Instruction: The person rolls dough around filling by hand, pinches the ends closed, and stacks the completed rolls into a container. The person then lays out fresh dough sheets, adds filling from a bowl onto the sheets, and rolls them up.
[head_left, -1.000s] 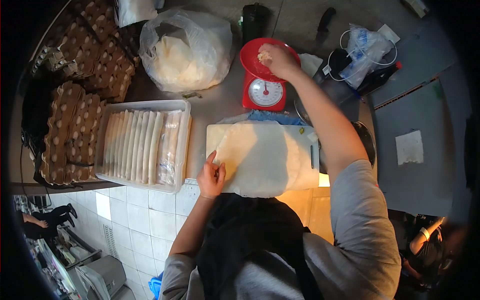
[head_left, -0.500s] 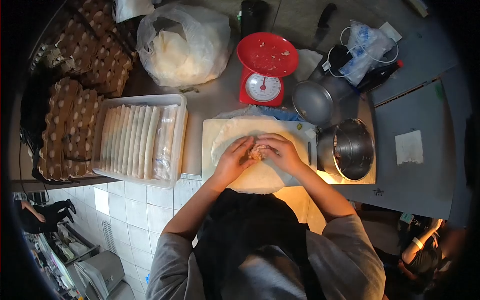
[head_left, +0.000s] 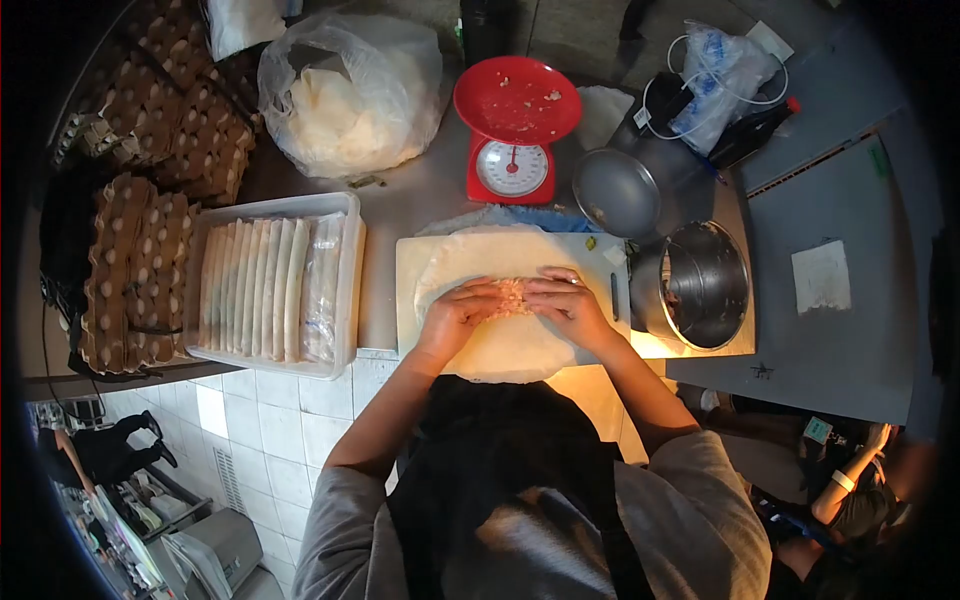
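Bending over the bench (head_left: 378,290), we see in the head view our left hand (head_left: 458,318) and right hand (head_left: 572,310) meeting at a mound of crumbly, pinkish filling (head_left: 511,297). The left hand's fingers bend over its left end and the right hand's over its right end, both touching it; the thumbs are partly hidden, so we cannot tell whether either hand is truly closed on it. The filling lies roughly midway across a round, pale sheet (head_left: 500,355), which covers most of a white board (head_left: 408,268) at the near edge of the bench. We have a small greenish scrap (head_left: 590,243) by the board's far right corner. Past the board's far edge stands a red scale (head_left: 512,168), crumbs dotting its round pan (head_left: 517,98). At the bench's near right corner we find a deep metal pot (head_left: 712,285), and just beyond it a grey metal bowl (head_left: 617,192). Left of the board, along the near edge, sits a plastic tub (head_left: 353,290) holding a row of pale rolls (head_left: 255,290); behind it a clear bag (head_left: 395,110) bulges with pale contents. Towards the bench's left end we see stacked egg trays (head_left: 145,280).
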